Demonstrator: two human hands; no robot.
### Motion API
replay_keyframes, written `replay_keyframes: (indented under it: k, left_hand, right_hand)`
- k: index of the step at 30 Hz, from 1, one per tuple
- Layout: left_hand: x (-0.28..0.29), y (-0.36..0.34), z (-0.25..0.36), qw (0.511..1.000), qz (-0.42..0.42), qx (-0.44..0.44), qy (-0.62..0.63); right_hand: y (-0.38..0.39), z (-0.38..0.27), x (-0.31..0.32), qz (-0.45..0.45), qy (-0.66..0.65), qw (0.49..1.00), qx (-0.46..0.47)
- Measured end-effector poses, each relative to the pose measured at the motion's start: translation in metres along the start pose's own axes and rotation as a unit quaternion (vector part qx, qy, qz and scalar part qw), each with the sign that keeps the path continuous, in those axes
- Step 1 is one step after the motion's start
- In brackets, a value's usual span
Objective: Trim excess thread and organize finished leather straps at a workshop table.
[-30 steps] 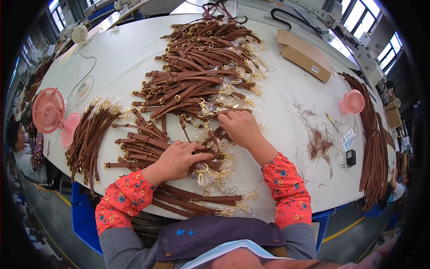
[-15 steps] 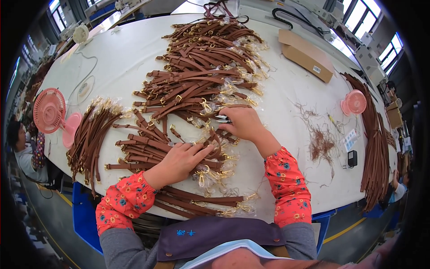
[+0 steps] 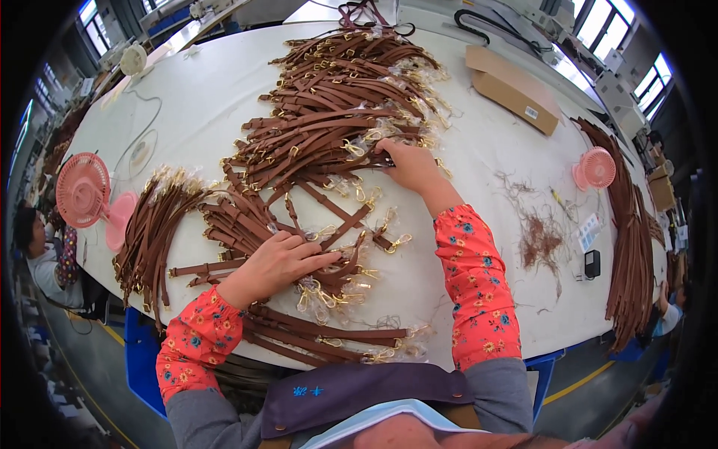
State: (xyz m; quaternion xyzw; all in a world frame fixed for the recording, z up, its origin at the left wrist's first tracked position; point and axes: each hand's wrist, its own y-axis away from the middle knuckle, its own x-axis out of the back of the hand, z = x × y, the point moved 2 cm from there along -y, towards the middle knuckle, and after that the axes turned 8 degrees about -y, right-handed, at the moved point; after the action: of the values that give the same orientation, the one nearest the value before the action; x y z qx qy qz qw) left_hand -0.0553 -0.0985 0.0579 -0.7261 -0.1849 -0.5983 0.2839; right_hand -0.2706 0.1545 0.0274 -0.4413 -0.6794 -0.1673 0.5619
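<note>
My left hand rests with fingers spread over a loose bundle of brown straps with gold buckles, clasps and clear plastic wrapping. My right hand is closed around small dark thread snips, mostly hidden by the fingers, at the edge of the large upper pile of straps. A few loose straps lie crossed between my hands. Another bundle lies at the left, and more straps lie in front of me, near the table edge.
Two pink fans flank the white table. Cardboard, thread scraps, a small black device and long uncut straps are to my right. A co-worker sits at the left, another person at the right.
My right hand has moved up and away from me to the upper pile with the snips. My left hand has shifted slightly left, and straps between the hands now lie more spread out.
</note>
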Motion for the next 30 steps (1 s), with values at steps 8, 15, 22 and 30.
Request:
replay_keyframes:
  k: [8,15,22,30]
  left_hand:
    - [-0.006,-0.004,-0.012,0.998,-0.010,0.035,0.042]
    - [-0.006,-0.014,0.004,0.994,-0.029,0.062,0.086]
    - [-0.017,-0.032,0.002,0.983,-0.125,0.069,0.118]
    - [-0.026,-0.039,-0.011,0.986,-0.073,0.037,0.145]
  right_hand:
    - [0.075,-0.037,-0.002,-0.151,-0.162,0.969,0.105]
    - [0.093,-0.044,0.026,-0.255,-0.099,0.962,0.021]
    - [0.117,-0.030,0.002,-0.180,-0.327,0.925,-0.075]
    - [0.129,-0.061,0.042,-0.155,-0.382,0.911,0.009]
